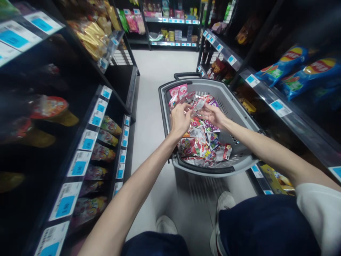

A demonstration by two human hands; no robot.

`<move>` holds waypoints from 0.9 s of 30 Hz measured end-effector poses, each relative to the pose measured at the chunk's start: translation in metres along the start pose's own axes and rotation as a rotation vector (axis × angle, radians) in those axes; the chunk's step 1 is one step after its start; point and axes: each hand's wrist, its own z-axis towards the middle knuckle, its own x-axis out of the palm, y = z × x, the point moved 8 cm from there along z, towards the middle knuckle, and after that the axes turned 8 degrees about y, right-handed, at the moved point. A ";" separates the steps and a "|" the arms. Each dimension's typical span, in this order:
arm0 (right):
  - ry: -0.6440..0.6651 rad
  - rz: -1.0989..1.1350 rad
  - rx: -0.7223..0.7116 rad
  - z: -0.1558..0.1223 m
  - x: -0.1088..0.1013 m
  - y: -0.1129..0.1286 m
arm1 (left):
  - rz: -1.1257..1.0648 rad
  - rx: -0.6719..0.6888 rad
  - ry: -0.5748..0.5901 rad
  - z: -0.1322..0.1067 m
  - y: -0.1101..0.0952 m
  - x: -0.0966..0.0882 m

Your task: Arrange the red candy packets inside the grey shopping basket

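Observation:
A grey shopping basket [239, 122] with black trim stands in front of me, its bottom covered by several small, shiny candy packets [190, 147] in red, purple and white. Over the far half of the basket, my left hand [181, 119] pinches one side of a small silvery-red candy packet [198, 104]. From the other side my right hand [213, 115] holds the same packet, its fingers partly curled beneath it. Print on the held packet is too small to read. A pink packet [179, 90] leans against the basket's far left corner.
Dark shelves with blue-and-white price tags [87, 142] line my left, holding bagged snacks. Blue chip bags [310, 76] lie on the right-hand shelf near my arm. Pale floor [157, 71] leads to another stocked shelf [172, 32]. My shoes [225, 202] are just behind the basket.

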 end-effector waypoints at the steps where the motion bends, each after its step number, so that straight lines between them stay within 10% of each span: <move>1: -0.028 -0.031 -0.016 0.001 -0.004 0.000 | 0.001 -0.011 -0.007 -0.001 0.001 -0.001; 27: -0.385 -0.233 -0.277 0.006 -0.033 0.014 | -0.106 -0.213 0.140 -0.001 0.014 0.010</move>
